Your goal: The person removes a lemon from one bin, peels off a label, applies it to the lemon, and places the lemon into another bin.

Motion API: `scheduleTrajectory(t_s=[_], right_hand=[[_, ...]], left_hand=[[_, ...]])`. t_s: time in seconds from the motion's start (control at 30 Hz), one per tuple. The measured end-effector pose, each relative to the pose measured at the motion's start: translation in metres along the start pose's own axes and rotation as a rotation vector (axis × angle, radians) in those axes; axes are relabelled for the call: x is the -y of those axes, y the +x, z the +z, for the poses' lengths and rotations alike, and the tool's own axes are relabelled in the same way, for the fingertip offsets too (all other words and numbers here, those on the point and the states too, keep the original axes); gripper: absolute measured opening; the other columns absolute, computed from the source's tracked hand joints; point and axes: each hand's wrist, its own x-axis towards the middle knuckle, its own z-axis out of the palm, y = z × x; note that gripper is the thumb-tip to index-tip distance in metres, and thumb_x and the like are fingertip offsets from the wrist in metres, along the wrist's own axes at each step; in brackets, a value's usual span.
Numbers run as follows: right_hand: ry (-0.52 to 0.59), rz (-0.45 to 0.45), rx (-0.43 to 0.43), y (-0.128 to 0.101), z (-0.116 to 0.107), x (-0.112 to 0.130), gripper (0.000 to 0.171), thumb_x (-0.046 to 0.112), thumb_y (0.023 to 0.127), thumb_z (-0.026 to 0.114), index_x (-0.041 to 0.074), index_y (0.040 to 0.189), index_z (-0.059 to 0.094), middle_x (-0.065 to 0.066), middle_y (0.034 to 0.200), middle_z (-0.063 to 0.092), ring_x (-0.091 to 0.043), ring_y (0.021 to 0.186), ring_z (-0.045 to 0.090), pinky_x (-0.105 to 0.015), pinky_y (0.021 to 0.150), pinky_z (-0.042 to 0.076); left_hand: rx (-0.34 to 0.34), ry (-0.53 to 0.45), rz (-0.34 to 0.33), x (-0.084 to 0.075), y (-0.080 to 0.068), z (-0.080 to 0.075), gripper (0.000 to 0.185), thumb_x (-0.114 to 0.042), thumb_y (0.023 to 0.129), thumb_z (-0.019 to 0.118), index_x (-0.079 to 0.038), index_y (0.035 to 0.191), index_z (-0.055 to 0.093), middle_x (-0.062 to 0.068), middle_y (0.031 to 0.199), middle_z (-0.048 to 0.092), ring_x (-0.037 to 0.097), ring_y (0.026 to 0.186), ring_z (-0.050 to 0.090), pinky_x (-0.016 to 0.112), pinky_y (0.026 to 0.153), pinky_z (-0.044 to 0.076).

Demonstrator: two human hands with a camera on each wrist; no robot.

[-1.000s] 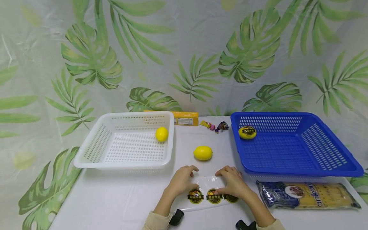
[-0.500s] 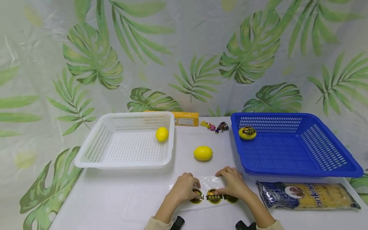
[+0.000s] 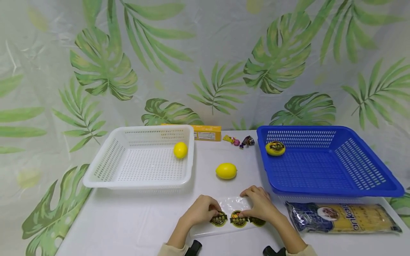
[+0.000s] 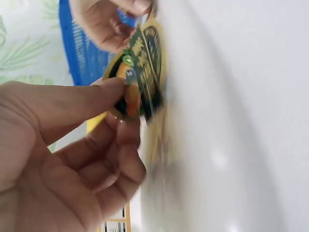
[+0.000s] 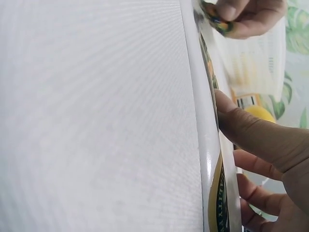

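A clear sheet (image 3: 232, 203) lies on the white table, bearing a row of round black-and-gold fruit stickers. My left hand (image 3: 200, 209) pinches one round sticker (image 4: 129, 89) between thumb and index finger, its edge lifted in the left wrist view. The thumb of my right hand (image 3: 260, 204) presses beside the middle sticker (image 3: 238, 219), while its other fingers rest along the sheet's far edge. Just beyond the hands lies a bare yellow lemon (image 3: 226, 171). Another lemon (image 3: 275, 145) with a sticker on it sits in the blue basket (image 3: 320, 192).
At the left stands a white basket (image 3: 137, 184) holding one lemon (image 3: 180, 150). Behind it is an orange box (image 3: 208, 133), with several wrapped candies (image 3: 247, 141) to its right. A pasta packet (image 3: 342, 217) lies in front of the blue basket.
My left hand reached over the leftmost sticker, then drew back slightly with its fingertips pinching the sticker's edge. The right hand keeps its place on the sheet.
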Motion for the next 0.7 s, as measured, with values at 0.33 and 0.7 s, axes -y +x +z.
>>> scheduleTrajectory(t_s=[0.33,0.7], right_hand=[[-0.025,-0.002,0.045,0.004,-0.007,0.005,0.054,0.039,0.061,0.085,0.01,0.102,0.066,-0.002,0.096,0.058,-0.026,0.093,0.051,-0.048,0.079,0.04],[0.141,-0.042,-0.162,0.036,-0.004,0.003,0.077,0.021,0.07,0.083,0.003,0.134,0.044,-0.022,0.11,0.054,-0.034,0.097,0.054,-0.049,0.082,0.047]], left_hand=[[-0.231,-0.198,0.05,-0.002,0.012,-0.01,0.015,0.012,0.076,0.062,0.007,0.09,0.063,0.007,0.074,0.062,0.005,0.064,0.052,0.018,0.058,0.047],[-0.428,-0.283,0.029,-0.003,0.044,-0.019,0.007,0.005,0.082,0.062,0.003,0.084,0.069,0.011,0.078,0.068,0.008,0.065,0.053,0.018,0.059,0.045]])
